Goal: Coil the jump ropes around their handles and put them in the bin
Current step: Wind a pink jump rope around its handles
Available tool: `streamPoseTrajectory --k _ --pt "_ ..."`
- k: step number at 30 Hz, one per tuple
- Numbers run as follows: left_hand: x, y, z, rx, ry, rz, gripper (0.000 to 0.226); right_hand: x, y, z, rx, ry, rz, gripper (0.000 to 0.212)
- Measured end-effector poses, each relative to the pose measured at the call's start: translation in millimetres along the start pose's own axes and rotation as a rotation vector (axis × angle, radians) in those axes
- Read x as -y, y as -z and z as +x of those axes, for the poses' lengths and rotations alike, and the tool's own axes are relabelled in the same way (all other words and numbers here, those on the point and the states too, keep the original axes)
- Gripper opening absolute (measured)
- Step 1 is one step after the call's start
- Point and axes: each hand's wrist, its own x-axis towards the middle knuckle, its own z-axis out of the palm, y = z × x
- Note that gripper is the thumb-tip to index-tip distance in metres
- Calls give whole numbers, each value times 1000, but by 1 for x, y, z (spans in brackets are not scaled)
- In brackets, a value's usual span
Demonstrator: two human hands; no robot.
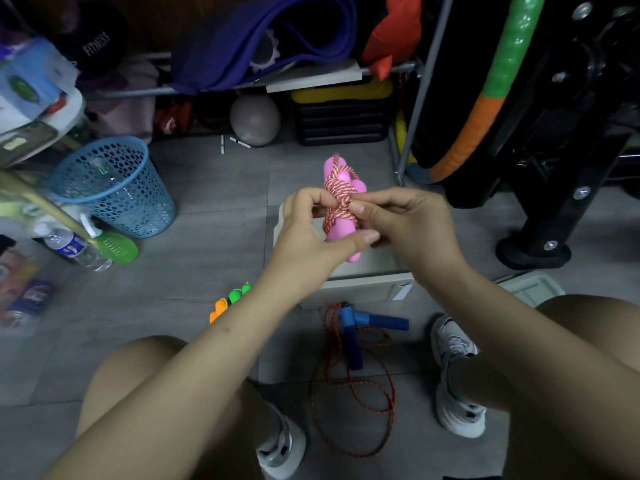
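Grey tiled floor (214,188) carries a blue-handled rope (353,375), blue basket (117,188), grey bin (360,289).
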Motion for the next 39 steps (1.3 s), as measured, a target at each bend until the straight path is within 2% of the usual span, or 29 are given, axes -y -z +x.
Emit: streamPoseTrajectory --k 3,5,7,10,12,14,16,18,21,27,34,39 --pt "2 1 3 -58 13 -29 44 1 1 3 33 44 -69 19" --pt "1 3 4 -36 59 -153 40 1 3 5 70 104 -87 22" --pt "0 2 2 -35 75 -280 37 0 3 6 52 146 -91 23" --pt "-2 -2 -1 -75 19 -294 35 -4 1 5 4 111 -91 22" --pt "-1 -2 -2 -68 -4 -309 33 -5 -2 3 73 39 36 22" --pt "1 -1 -2 -34 1 -303 32 -4 -4 1 175 -84 296 24" --pt "1 0 -1 -12 -19 -281 25 -3 -3 0 176 -119 406 25" --pt "0 7 3 12 -79 -256 18 0 0 1 104 -96 376 18" --pt "-2 15 6 40 -117 -234 27 -2 3 3 38 -126 317 11" --pt "-4 18 8 -39 -299 10 26 0 1 3 63 -198 302 9" --pt "-8 20 8 -8 -99 -58 27 -2 -3 -3 -26 -129 192 15" --pt "-2 14 5 129 -159 63 31 -3 -2 -5 -62 -63 53 15"
